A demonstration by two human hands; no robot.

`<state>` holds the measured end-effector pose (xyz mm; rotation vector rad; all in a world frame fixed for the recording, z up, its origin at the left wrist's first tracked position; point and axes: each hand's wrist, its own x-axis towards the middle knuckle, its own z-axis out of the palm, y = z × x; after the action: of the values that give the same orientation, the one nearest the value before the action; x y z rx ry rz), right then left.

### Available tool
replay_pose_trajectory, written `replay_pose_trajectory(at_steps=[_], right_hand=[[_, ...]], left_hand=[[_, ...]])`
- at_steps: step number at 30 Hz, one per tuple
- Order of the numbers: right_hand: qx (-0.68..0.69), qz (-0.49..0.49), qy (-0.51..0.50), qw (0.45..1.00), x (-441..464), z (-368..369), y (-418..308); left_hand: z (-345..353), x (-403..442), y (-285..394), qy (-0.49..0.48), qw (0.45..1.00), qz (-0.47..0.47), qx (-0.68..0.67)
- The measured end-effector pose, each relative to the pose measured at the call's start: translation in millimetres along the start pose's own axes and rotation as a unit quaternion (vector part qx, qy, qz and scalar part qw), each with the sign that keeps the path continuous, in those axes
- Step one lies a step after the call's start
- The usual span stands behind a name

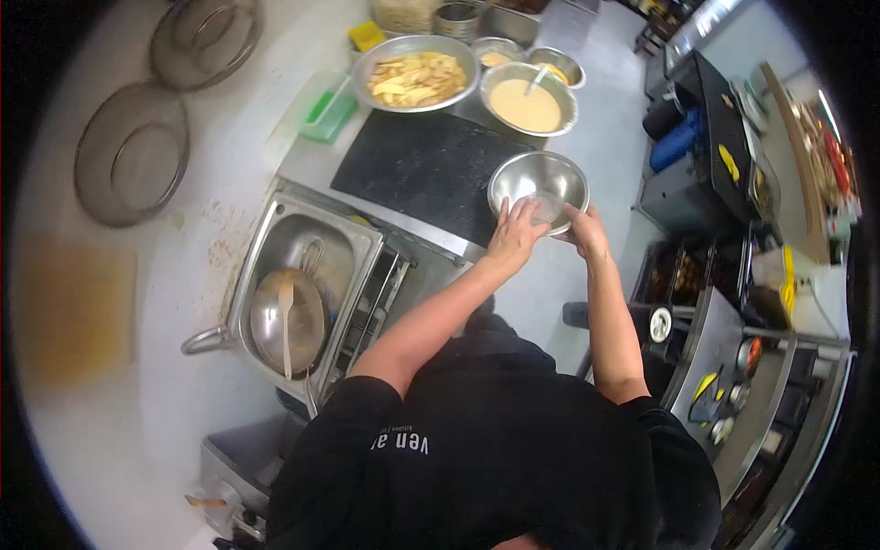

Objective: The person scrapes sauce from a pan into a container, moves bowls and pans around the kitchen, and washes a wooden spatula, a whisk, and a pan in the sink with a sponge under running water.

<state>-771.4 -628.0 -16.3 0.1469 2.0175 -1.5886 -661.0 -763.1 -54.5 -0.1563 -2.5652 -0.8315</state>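
A steel bowl (538,174) is at the right end of the black mat (417,165), near the counter's edge. My left hand (521,234) reaches over the bowl's near rim, its fingers at a small clear round container inside. My right hand (587,232) grips the bowl's rim on the right, with fingers partly hidden below it. Beyond the mat stand a bowl of cut pale pieces (417,80) and a bowl of beige batter (524,105) with a utensil in it.
At the left, a sink (346,240) holds a large pan (266,321) with a wooden spatula (286,330) across it. A green container (330,117) and a yellow sponge (367,37) lie beside the bowls. Shelves and equipment line the right side.
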Motion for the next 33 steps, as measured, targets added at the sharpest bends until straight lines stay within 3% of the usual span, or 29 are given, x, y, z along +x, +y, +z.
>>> replay_pose_trajectory(at_steps=[3, 5, 9, 12, 15, 17, 18, 20, 21, 22, 23, 24, 25, 27, 28, 30, 32, 33], right_hand=[[0.148, 0.04, -0.001, 0.988, 17, -46, 52], [0.264, 0.031, 0.039, 0.963, 31, -75, 84], [0.283, 0.058, 0.14, 0.947, 67, -125, 126], [0.335, 0.107, 0.132, 0.927, 103, -153, 145], [0.392, 0.163, 0.104, 0.9, 169, -176, 194], [0.364, 0.185, 0.104, 0.907, 208, -187, 208], [0.348, 0.191, 0.111, 0.911, 223, -190, 212], [0.347, 0.205, 0.101, 0.909, 256, -198, 221], [0.34, 0.207, 0.098, 0.912, 272, -200, 226], [0.337, 0.218, 0.09, 0.912, 289, -204, 231], [0.312, 0.232, 0.069, 0.919, 306, -209, 238], [0.286, 0.246, 0.049, 0.925, 322, -213, 246], [0.276, 0.259, 0.035, 0.925, 339, -215, 259], [0.258, 0.274, 0.024, 0.926, 367, -214, 271], [0.246, 0.278, 0.019, 0.928, 381, -212, 272], [0.239, 0.296, 0.012, 0.925, 403, -209, 268], [0.23, 0.313, 0.009, 0.921, 423, -200, 281], [0.228, 0.306, 0.013, 0.924, 433, -195, 291]], left_hand=[[17, 4, 22, -0.022, 0.998, 0.045, 0.035], [32, 8, 40, -0.067, 0.998, -0.013, -0.007], [99, 11, 33, -0.129, 0.992, -0.019, 0.002], [159, 28, 18, -0.182, 0.982, -0.051, -0.009], [236, 44, -13, -0.216, 0.969, -0.122, 0.002], [288, 55, -49, -0.232, 0.928, -0.292, 0.013], [314, 56, -71, -0.241, 0.922, -0.301, 0.022], [365, 62, -130, -0.179, 0.865, -0.466, 0.049], [386, 63, -158, -0.182, 0.858, -0.476, 0.057], [404, 63, -187, -0.1, 0.772, -0.626, -0.038], [423, 57, -219, -0.008, 0.651, -0.748, -0.131], [440, 39, -268, -0.003, 0.643, -0.756, -0.127], [455, 13, -326, -0.078, 0.653, -0.741, -0.136], [469, 12, -358, -0.152, 0.652, -0.729, -0.142], [463, 56, -349, 0.01, 0.581, -0.787, -0.207], [464, 91, -361, 0.174, 0.485, -0.817, -0.258], [472, 100, -405, 0.268, 0.425, -0.818, -0.28], [478, 102, -425, 0.267, 0.423, -0.82, -0.278]])
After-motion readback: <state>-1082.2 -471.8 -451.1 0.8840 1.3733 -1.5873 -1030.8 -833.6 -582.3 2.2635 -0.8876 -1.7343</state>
